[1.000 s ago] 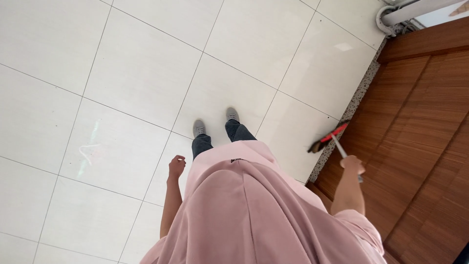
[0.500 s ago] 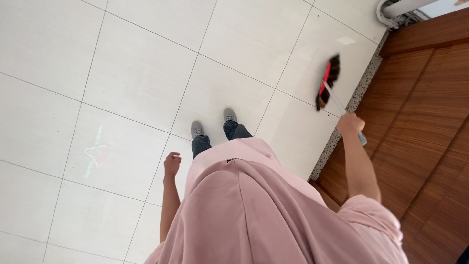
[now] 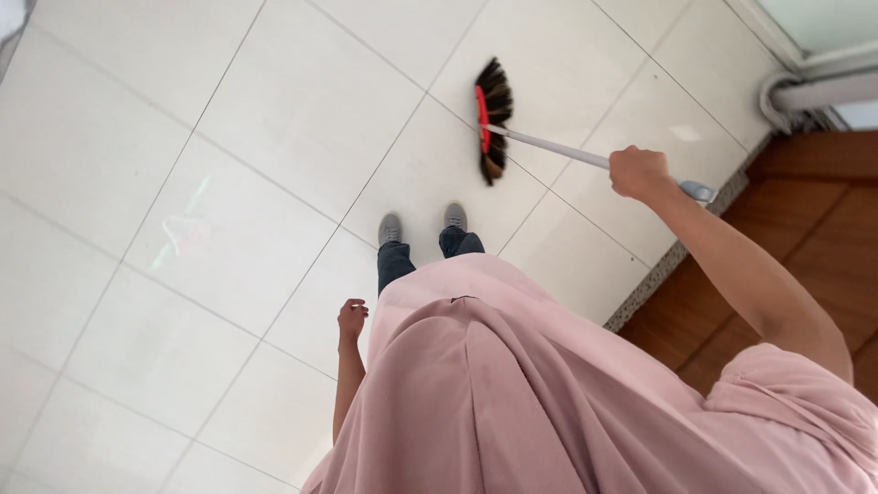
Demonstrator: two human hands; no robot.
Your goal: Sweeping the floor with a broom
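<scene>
Broom head reaching out ahead of the feet on pale tiled floor

Right hand (image 3: 637, 172) is clenching the white handle of a broom (image 3: 494, 119) near its upper end, arm stretched forward and to the right. The handle's long axis is running from the fist leftward and slightly away, ending in a red-backed head with dark bristles standing on the tile floor (image 3: 229, 183), just beyond the grey shoes (image 3: 422, 225). Left hand (image 3: 351, 320) is hanging loosely curled at the side, holding nothing and lying well apart from the handle. A brown wooden surface (image 3: 805, 238) is bordering the tiles on the right behind a speckled stone edge, with grey pipes (image 3: 805, 91) beyond. Nothing is lying between bristles and shoes.
</scene>
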